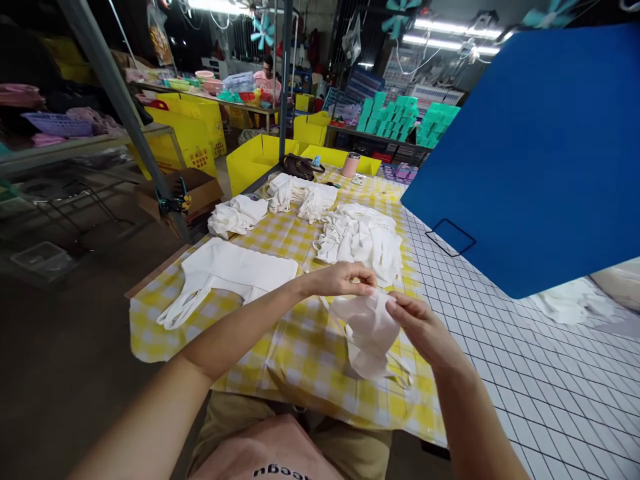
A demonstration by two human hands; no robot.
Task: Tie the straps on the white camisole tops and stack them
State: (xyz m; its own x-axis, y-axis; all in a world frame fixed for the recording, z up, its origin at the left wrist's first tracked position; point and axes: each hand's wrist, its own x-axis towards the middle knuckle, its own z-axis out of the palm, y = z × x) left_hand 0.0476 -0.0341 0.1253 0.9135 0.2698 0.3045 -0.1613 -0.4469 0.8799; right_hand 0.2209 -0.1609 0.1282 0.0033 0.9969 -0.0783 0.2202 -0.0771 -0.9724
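My left hand [343,279] and my right hand [420,323] both pinch the top edge of a small white cloth piece [367,333], which hangs down between them above the yellow checked tablecloth [300,347]. A flat white cloth bag with handles [225,277] lies to the left of my hands. Just beyond my hands sits a loose pile of white cloth [360,240].
More white cloth stacks [303,193] [237,215] lie farther back. A large blue board [540,153] leans at the right over a white grid surface [525,373]. Yellow bins [255,160], a pink cup [351,164] and a dark bag [297,167] stand at the table's far end. A person sits far back.
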